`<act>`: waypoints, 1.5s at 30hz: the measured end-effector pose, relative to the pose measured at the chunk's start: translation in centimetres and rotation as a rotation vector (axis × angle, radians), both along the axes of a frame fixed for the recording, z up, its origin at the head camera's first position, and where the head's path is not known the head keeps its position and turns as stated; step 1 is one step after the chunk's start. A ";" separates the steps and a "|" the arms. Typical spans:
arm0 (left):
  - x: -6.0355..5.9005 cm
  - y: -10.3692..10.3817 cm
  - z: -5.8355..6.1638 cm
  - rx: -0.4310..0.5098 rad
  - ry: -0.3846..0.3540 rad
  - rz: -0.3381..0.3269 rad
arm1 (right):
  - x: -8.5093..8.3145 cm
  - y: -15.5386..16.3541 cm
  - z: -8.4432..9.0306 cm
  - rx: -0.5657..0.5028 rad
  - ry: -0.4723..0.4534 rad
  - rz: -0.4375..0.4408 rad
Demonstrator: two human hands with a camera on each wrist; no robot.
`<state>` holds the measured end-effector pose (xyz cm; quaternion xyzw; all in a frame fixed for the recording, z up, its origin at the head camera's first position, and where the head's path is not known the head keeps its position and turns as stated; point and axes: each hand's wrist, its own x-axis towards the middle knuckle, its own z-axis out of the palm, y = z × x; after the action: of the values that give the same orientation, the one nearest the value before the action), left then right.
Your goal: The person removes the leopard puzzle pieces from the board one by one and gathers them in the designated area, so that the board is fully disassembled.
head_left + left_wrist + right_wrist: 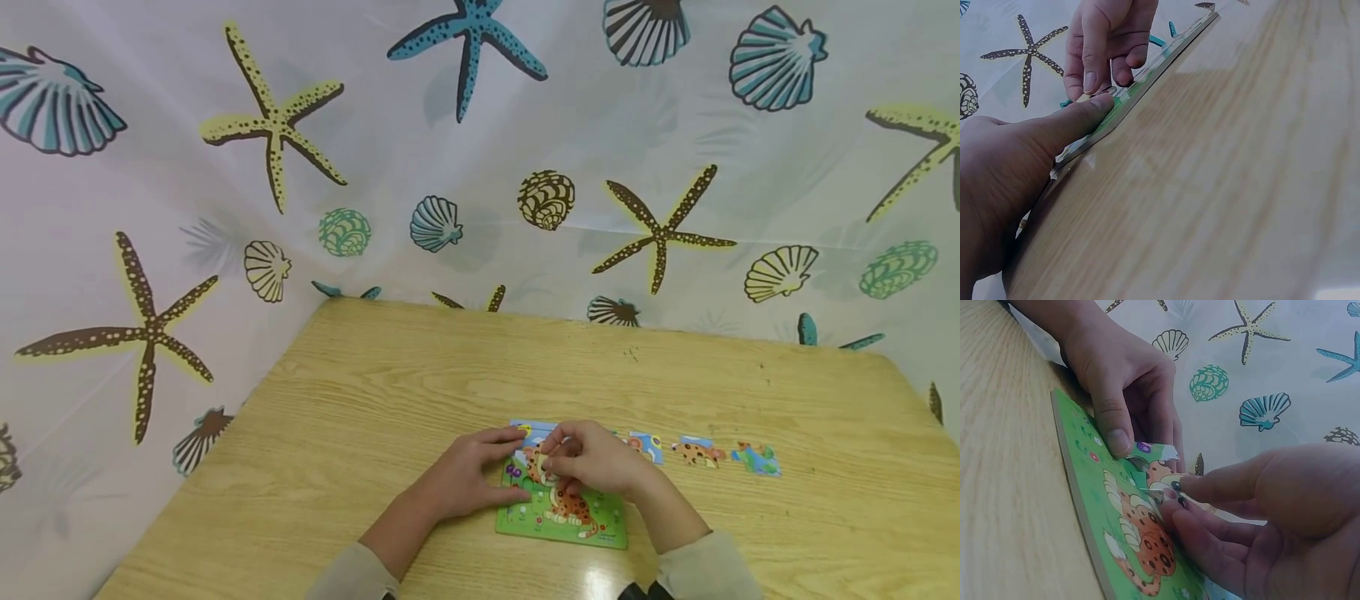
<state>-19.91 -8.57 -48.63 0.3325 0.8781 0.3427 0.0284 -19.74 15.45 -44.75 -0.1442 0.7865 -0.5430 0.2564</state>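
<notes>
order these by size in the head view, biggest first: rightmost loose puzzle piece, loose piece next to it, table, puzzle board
1. table
2. puzzle board, partly covered
3. rightmost loose piece and neighbouring loose piece: too alike to rank

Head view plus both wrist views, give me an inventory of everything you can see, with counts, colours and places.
Puzzle board: one, green and blue with an orange spotted animal, on the table
Puzzle piece: one, orange and cream, over the board
Loose pieces: at least three, blue, orange and green, right of the board
Table: one, light wood, under everything
Patterned sheet: white with blue, yellow, brown and green starfish and shells, behind the table and along its sides
Sleeves: two, pale beige, bottom of the head view
Left hand: one, bare, at the board's left side
Right hand: one, bare, fingers pinching the puzzle piece
</notes>
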 end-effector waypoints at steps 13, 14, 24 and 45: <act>0.0 -0.1 -0.4 0.023 0.002 0.017 | -0.3 0.5 0.1 -0.073 -0.008 -0.032; 0.0 -0.1 -0.4 0.022 0.001 0.017 | -0.3 0.7 0.1 -0.087 -0.018 -0.039; -0.2 0.1 0.1 0.013 -0.006 0.015 | 0.1 2.2 0.4 -0.125 -0.044 -0.077; -0.1 0.0 -0.4 0.008 -0.020 0.014 | 1.8 6.4 -0.2 -0.149 -0.027 -0.109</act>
<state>-19.99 -8.62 -48.99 0.3231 0.8788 0.3497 0.0334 -17.95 21.84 -44.95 -0.1125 0.7473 -0.6149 0.2255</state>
